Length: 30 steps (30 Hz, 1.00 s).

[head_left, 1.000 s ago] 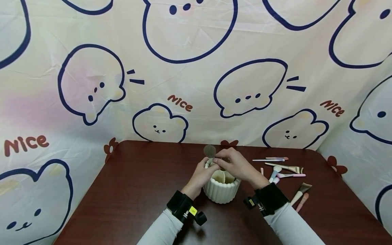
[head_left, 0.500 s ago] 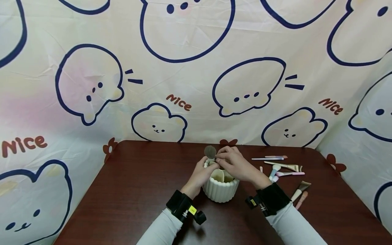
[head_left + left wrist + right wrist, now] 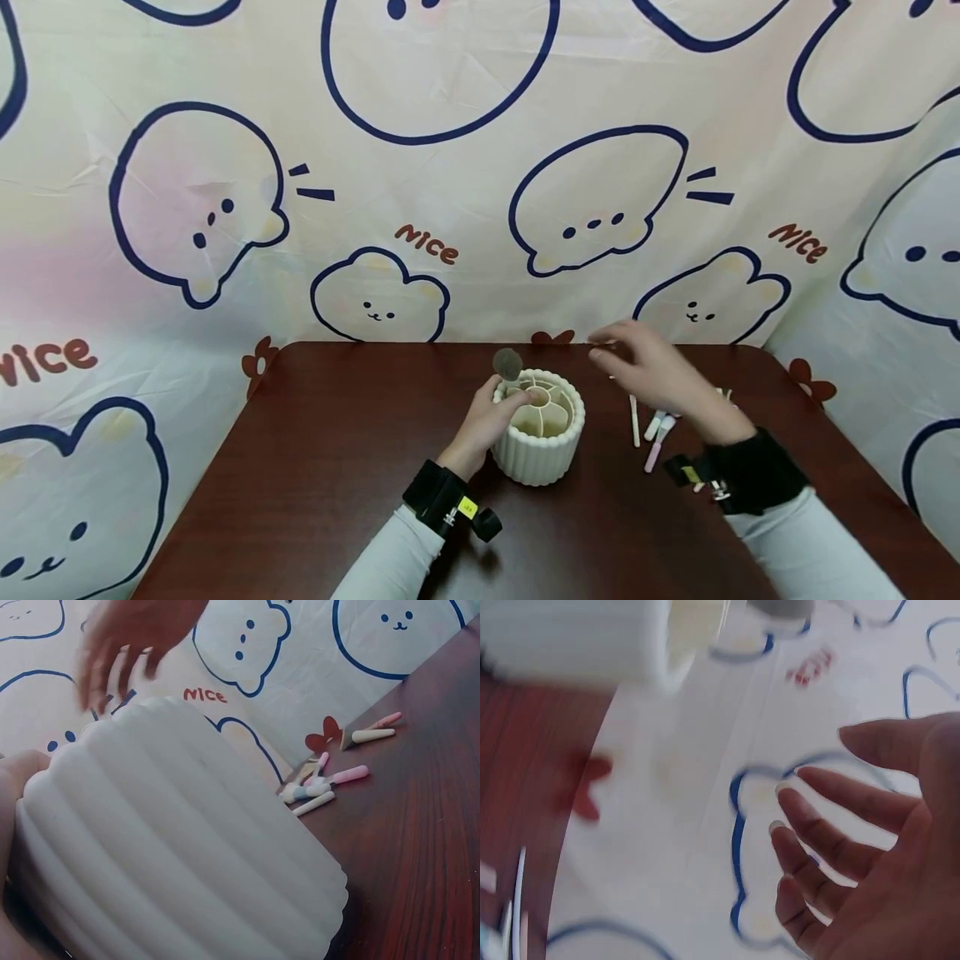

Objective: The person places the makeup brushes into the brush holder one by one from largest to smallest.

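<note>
A cartoon-print cloth [image 3: 472, 196] hangs behind the table [image 3: 330, 467].

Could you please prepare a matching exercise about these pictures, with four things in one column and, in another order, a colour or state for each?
Things
1. left hand
2. right hand
3. holder
4. table

Colours and states
A. dark reddish-brown
B. raised, holding nothing
C. cream, ribbed outside
D. gripping, with the thumb over the holder's rim

Right pairs: 1-D; 2-B; 3-C; 4-A
</note>
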Tool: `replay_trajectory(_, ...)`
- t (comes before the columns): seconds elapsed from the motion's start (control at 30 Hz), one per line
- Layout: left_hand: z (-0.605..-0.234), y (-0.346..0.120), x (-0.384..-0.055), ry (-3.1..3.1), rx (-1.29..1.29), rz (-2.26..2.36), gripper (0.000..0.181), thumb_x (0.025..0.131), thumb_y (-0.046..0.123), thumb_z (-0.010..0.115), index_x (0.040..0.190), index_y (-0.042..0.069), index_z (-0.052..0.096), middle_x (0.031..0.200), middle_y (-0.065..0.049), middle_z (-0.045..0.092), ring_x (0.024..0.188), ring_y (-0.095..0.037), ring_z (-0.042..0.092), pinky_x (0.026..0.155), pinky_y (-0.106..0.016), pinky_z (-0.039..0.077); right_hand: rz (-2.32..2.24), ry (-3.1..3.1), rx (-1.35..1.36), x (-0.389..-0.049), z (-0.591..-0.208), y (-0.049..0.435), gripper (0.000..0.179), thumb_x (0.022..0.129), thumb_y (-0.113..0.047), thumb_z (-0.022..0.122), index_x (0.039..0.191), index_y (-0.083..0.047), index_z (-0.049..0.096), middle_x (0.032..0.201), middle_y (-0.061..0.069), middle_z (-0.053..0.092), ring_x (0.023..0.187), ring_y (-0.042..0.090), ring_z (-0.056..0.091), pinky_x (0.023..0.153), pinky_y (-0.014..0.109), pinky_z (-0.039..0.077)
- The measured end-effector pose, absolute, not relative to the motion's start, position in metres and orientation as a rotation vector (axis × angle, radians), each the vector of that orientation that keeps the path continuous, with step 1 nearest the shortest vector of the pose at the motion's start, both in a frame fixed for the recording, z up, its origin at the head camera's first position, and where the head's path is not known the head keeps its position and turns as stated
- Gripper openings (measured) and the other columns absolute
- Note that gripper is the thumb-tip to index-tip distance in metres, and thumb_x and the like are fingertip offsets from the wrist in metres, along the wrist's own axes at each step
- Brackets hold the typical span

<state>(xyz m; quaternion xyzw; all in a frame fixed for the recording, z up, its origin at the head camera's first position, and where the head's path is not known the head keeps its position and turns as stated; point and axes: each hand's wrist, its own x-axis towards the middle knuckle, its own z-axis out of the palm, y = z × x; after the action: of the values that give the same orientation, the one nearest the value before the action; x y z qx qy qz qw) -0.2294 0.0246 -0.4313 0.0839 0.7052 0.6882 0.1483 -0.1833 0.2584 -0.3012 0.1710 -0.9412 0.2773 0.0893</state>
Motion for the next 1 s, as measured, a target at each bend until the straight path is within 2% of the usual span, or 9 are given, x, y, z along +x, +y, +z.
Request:
replay_trajectory(0.1, -0.428, 0.023, -0.231, 2.036, 0.229, 1.974, 0.061, 0.086, 0.051, 0.076, 0.136, 0.022, 0.058, 0.147, -0.002, 0.053, 0.140, -0.026, 0.044, 0.114, -0.054, 0.035, 0.748, -2.825, 0.385, -0.186, -0.296, 0.289, 0.032, 0.105, -0.020, 0.058, 0.125, 0.003, 0.066, 0.117, 0.021, 0.068, 0.102, 0.033, 0.064, 0.082, 0.048, 0.053)
replay_trajectory(0.2, -0.425, 0.021, -0.232, 2.032, 0.212, 1.965, 0.070, 0.087, 0.052, 0.076, 0.145, 0.021, 0.052, 0.155, -0.004, 0.045, 0.144, -0.028, 0.038, 0.115, -0.056, 0.033, 0.675, -2.850, 0.271, -0.189, -0.303, 0.322, 0.031, 0.104, -0.021, 0.059, 0.123, 0.003, 0.066, 0.111, 0.021, 0.069, 0.093, 0.032, 0.064, 0.074, 0.043, 0.050)
replay_trajectory(0.33, -0.425, 0.019, -0.232, 2.033, 0.213, 1.963, 0.074, 0.087, 0.052, 0.076, 0.148, 0.020, 0.050, 0.157, -0.005, 0.043, 0.146, -0.028, 0.036, 0.116, -0.056, 0.033, 0.629, -2.923, 0.098, -0.185, -0.320, 0.359, 0.037, 0.103, -0.025, 0.060, 0.120, 0.008, 0.065, 0.110, 0.027, 0.067, 0.093, 0.038, 0.063, 0.074, 0.048, 0.049)
replay_trajectory(0.43, -0.426, 0.019, -0.232, 2.039, 0.217, 1.968, 0.069, 0.087, 0.052, 0.076, 0.144, 0.020, 0.053, 0.154, -0.004, 0.046, 0.145, -0.027, 0.038, 0.116, -0.055, 0.033, 0.619, -3.009, -0.033, -0.180, -0.333, 0.379, 0.042, 0.101, -0.027, 0.063, 0.114, 0.012, 0.067, 0.107, 0.031, 0.066, 0.092, 0.041, 0.063, 0.072, 0.050, 0.051)
replay_trajectory(0.57, -0.428, 0.019, -0.231, 2.041, 0.199, 1.968, 0.068, 0.087, 0.052, 0.076, 0.143, 0.021, 0.054, 0.154, -0.004, 0.047, 0.145, -0.028, 0.038, 0.116, -0.056, 0.033, 0.632, -3.139, -0.179, -0.172, -0.348, 0.397, 0.038, 0.098, -0.027, 0.066, 0.094, 0.011, 0.069, 0.085, 0.021, 0.064, 0.076, 0.033, 0.059, 0.063, 0.041, 0.047)
replay_trajectory(0.67, -0.429, 0.018, -0.230, 2.041, 0.188, 1.967, 0.070, 0.087, 0.052, 0.076, 0.145, 0.021, 0.053, 0.154, -0.004, 0.046, 0.145, -0.028, 0.038, 0.117, -0.056, 0.032, 0.657, -3.202, -0.282, -0.167, -0.359, 0.406, 0.035, 0.095, -0.029, 0.068, 0.079, 0.001, 0.066, 0.070, 0.007, 0.054, 0.068, 0.025, 0.052, 0.058, 0.036, 0.038)
replay_trajectory(0.77, -0.429, 0.018, -0.230, 2.035, 0.190, 1.974, 0.068, 0.087, 0.052, 0.075, 0.144, 0.021, 0.053, 0.153, -0.003, 0.048, 0.145, -0.027, 0.039, 0.118, -0.055, 0.031, 0.658, -3.242, -0.385, -0.163, -0.368, 0.412, 0.035, 0.093, -0.031, 0.069, 0.069, -0.008, 0.061, 0.063, 0.000, 0.043, 0.064, 0.022, 0.047, 0.056, 0.035, 0.033)
replay_trajectory(0.87, -0.431, 0.018, -0.231, 2.033, 0.193, 1.978, 0.065, 0.088, 0.050, 0.075, 0.142, 0.021, 0.054, 0.151, -0.003, 0.050, 0.143, -0.027, 0.040, 0.117, -0.055, 0.032, 0.648, -3.274, -0.474, -0.161, -0.376, 0.415, 0.034, 0.092, -0.032, 0.071, 0.071, -0.007, 0.062, 0.065, 0.001, 0.046, 0.066, 0.023, 0.048, 0.058, 0.037, 0.035)
replay_trajectory(1.0, -0.433, 0.018, -0.231, 2.036, 0.188, 1.974, 0.064, 0.088, 0.049, 0.075, 0.141, 0.020, 0.055, 0.150, -0.004, 0.051, 0.141, -0.027, 0.042, 0.116, -0.055, 0.033, 0.657, -3.309, -0.576, -0.162, -0.386, 0.416, 0.040, 0.091, -0.034, 0.073, 0.090, 0.005, 0.062, 0.079, 0.013, 0.058, 0.079, 0.031, 0.056, 0.065, 0.045, 0.043)
